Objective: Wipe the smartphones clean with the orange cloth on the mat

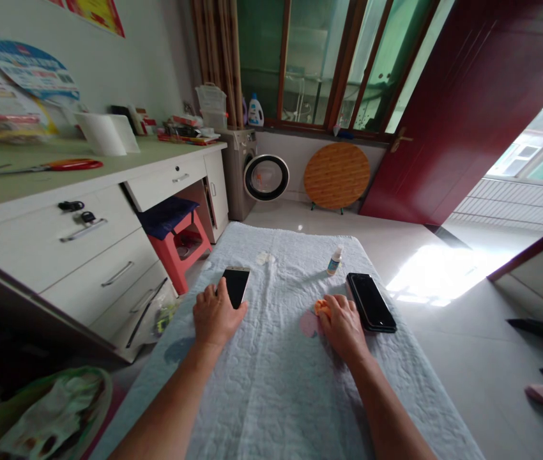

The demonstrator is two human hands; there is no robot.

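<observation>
A pale blue quilted cloth [276,358] covers a low table in front of me. My left hand [214,314] rests on it, fingers curled round the near end of a gold-edged phone [236,283] that lies screen up. My right hand [343,324] is closed on a small orange cloth [322,308], right beside a black phone [371,301] lying flat. A small white bottle with a blue label [334,260] stands upright just beyond the black phone. A crumpled clear scrap [264,257] lies farther back on the cloth.
A white desk with drawers [108,243] runs along the left, with red-handled scissors [61,165] on top and a red stool [180,239] under it. A washing machine [252,176], a round wooden board [336,175] and a dark red door [467,108] stand at the back. A green basket [46,415] sits near left.
</observation>
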